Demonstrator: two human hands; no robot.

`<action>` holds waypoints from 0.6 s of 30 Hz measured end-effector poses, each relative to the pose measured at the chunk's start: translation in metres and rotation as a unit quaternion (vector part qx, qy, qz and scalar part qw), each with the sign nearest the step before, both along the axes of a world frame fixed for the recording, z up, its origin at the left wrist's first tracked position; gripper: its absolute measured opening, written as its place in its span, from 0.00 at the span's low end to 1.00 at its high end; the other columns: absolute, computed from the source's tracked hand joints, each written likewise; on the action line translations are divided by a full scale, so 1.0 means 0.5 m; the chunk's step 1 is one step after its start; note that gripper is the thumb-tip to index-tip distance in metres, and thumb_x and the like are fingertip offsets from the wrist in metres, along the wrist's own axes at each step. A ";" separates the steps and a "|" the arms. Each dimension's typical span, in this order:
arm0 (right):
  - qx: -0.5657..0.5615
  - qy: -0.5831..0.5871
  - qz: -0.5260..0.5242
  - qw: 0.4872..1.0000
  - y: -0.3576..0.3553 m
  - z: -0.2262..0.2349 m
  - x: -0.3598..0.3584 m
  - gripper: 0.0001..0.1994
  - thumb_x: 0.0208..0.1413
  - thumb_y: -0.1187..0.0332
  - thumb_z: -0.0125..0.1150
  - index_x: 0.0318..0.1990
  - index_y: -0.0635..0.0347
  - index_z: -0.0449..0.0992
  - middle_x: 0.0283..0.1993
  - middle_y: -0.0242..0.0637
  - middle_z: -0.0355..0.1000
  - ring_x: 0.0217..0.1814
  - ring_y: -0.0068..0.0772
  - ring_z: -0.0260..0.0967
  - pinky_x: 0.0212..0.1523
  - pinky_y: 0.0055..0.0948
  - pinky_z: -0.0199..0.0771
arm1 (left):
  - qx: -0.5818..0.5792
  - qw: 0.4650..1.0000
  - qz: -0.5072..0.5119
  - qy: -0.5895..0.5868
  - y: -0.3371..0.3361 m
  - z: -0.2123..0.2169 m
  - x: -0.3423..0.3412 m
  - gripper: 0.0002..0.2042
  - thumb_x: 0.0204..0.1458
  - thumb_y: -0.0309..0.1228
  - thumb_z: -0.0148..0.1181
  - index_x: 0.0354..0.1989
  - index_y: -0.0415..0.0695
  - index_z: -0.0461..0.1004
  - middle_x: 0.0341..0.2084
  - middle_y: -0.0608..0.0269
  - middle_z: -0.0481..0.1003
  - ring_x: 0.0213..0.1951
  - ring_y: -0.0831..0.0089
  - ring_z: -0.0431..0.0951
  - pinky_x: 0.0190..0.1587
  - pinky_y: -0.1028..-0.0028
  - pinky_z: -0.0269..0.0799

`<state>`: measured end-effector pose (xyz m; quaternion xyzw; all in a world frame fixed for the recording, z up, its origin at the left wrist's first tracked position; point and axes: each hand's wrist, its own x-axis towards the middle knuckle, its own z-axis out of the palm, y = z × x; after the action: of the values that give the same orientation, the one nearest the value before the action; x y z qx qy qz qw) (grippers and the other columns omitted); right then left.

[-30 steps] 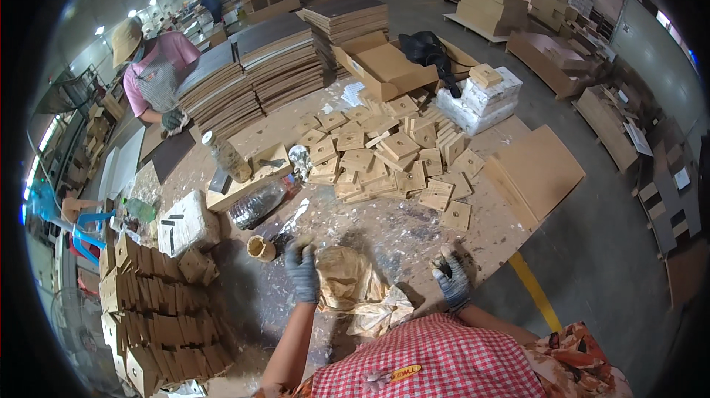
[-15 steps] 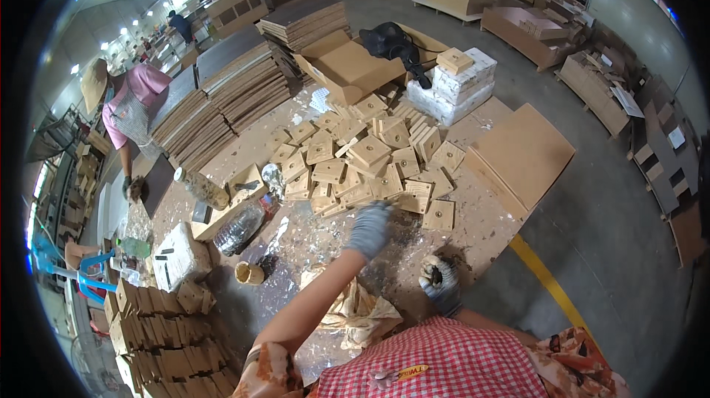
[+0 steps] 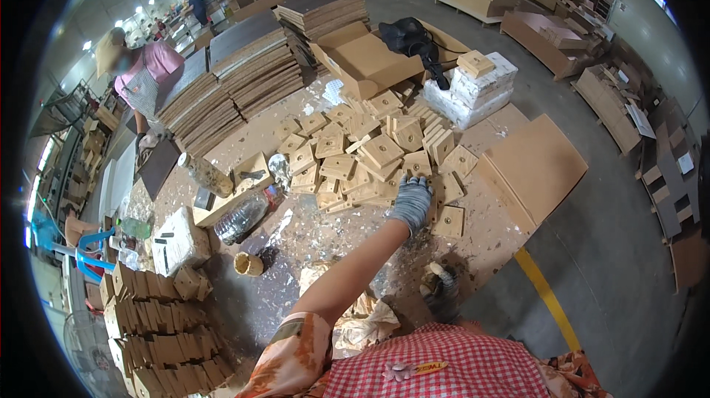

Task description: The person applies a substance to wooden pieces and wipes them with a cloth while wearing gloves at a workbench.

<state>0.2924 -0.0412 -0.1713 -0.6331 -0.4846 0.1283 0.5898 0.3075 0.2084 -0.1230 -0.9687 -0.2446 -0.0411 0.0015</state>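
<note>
A heap of square wooden blocks [image 3: 382, 150], each with a hole, lies across the middle of the worktable [image 3: 310, 228]. My left hand [image 3: 412, 204], in a grey knit glove, reaches onto the heap's near right edge. Its fingers are stretched forward over the blocks and hide part of them. Just right of that hand, one block [image 3: 448, 221] lies flat on the table. My right hand [image 3: 441, 293], gloved too, stays close to my body near the table's edge. Its fingers are curled, and what they hold, if anything, cannot be made out.
Left of the heap are a wooden tray [image 3: 233, 194], a jar [image 3: 205, 174], a plastic bottle [image 3: 240, 220] and a small cup [image 3: 248, 264]. Stacked blocks [image 3: 159, 324] fill the near left. A cardboard piece [image 3: 536, 169] overhangs the right edge. A co-worker [image 3: 144, 76] stands far left.
My left hand has moved right and forward onto the blocks. My right hand stays low, with its fingers still curled. The whole view has shifted slightly.
</note>
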 end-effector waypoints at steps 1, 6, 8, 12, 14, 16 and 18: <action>0.000 0.000 -0.001 1.000 0.006 0.005 0.007 0.23 0.48 0.70 0.66 0.53 0.61 0.69 0.43 0.35 0.69 0.41 0.31 0.68 0.45 0.31 0.70 | -0.002 1.000 0.011 -0.021 -0.005 0.007 -0.006 0.21 0.44 0.36 0.59 0.49 0.44 0.71 0.47 0.48 0.69 0.53 0.53 0.67 0.62 0.49 0.50; -0.060 0.227 0.053 0.971 0.008 -0.029 0.013 0.19 0.46 0.73 0.63 0.48 0.59 0.70 0.36 0.34 0.67 0.35 0.27 0.66 0.37 0.28 0.69 | -0.062 0.996 -0.002 -0.056 -0.023 0.047 -0.068 0.11 0.50 0.30 0.55 0.42 0.42 0.73 0.36 0.55 0.75 0.45 0.57 0.73 0.48 0.57 0.67; -0.003 0.180 0.071 0.981 0.027 -0.004 -0.010 0.20 0.46 0.74 0.64 0.49 0.60 0.70 0.37 0.33 0.66 0.37 0.25 0.66 0.38 0.27 0.68 | -0.079 0.992 -0.006 -0.096 -0.019 -0.009 -0.126 0.12 0.48 0.32 0.59 0.41 0.42 0.73 0.32 0.56 0.75 0.41 0.56 0.75 0.44 0.60 0.70; -0.058 0.103 0.005 0.993 -0.001 -0.012 0.003 0.24 0.47 0.75 0.66 0.54 0.60 0.68 0.39 0.31 0.65 0.38 0.23 0.63 0.40 0.25 0.68 | -0.638 0.570 0.151 -0.495 -0.137 0.071 -0.258 0.11 0.52 0.32 0.60 0.43 0.47 0.71 0.35 0.63 0.78 0.39 0.67 0.77 0.46 0.62 0.72; -0.056 0.101 0.042 0.992 0.000 0.003 0.006 0.28 0.47 0.77 0.66 0.58 0.60 0.66 0.41 0.34 0.65 0.41 0.25 0.64 0.45 0.26 0.69 | -0.784 0.401 0.284 -0.379 -0.166 0.098 -0.356 0.15 0.54 0.37 0.61 0.47 0.46 0.70 0.40 0.60 0.78 0.41 0.64 0.78 0.49 0.64 0.72; 0.012 0.227 0.082 0.970 0.005 0.021 -0.014 0.29 0.48 0.80 0.63 0.60 0.61 0.64 0.43 0.35 0.66 0.44 0.27 0.65 0.48 0.28 0.69 | -0.844 0.173 0.244 -0.445 -0.208 0.046 -0.416 0.27 0.51 0.40 0.64 0.57 0.43 0.65 0.45 0.58 0.75 0.48 0.61 0.75 0.53 0.63 0.71; 0.006 0.217 0.107 0.970 0.010 0.047 -0.016 0.29 0.50 0.80 0.61 0.62 0.62 0.61 0.47 0.37 0.68 0.48 0.29 0.66 0.51 0.30 0.69 | -0.809 0.170 0.297 -0.478 -0.251 0.068 -0.438 0.27 0.51 0.38 0.64 0.57 0.43 0.64 0.48 0.56 0.73 0.51 0.60 0.74 0.54 0.63 0.70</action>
<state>0.2845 -0.0364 -0.1476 -0.5314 -0.4107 0.3222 0.6672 0.0885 0.0827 -0.0892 -0.0734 -0.3634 -0.2715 -0.8882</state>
